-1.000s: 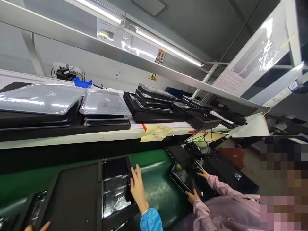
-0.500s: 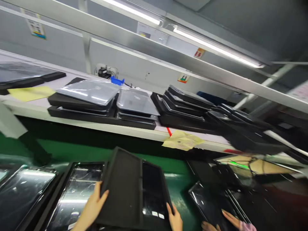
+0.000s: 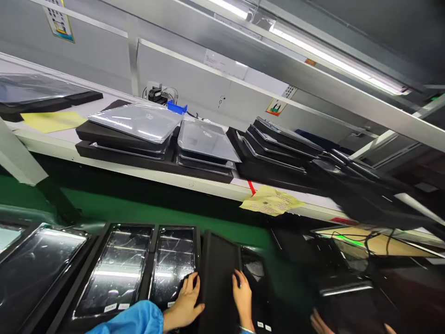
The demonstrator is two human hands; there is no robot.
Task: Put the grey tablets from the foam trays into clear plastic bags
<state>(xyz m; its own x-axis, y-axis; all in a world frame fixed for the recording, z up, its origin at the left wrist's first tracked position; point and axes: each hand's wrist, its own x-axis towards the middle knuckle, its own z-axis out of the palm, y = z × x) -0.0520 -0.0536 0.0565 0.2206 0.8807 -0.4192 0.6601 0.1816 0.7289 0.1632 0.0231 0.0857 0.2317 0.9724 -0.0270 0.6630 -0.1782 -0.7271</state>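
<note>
A black, flat rectangular tray with a plain matte bay (image 3: 220,269) stands slightly tilted on the green work surface (image 3: 118,204), between the person's two hands. Its right-hand bay holds a dark glossy panel with small white labels (image 3: 255,278).

The right hand (image 3: 242,297) lies with fingers curled at the divider between the bays. The left hand (image 3: 184,304), below a bright blue sleeve (image 3: 134,319), has its thumb spread from its fingers at the tray's left edge; how firmly either hand grips, I cannot tell.

Just left are two glossy black panels in clear film (image 3: 118,264), side by side in black framing. A co-worker's blurred hand (image 3: 320,322) is at lower right. Above, a long white shelf (image 3: 167,182) bears silver, film-wrapped laptop lids (image 3: 208,139) and a crumpled yellow paper sheet (image 3: 273,200).
</note>
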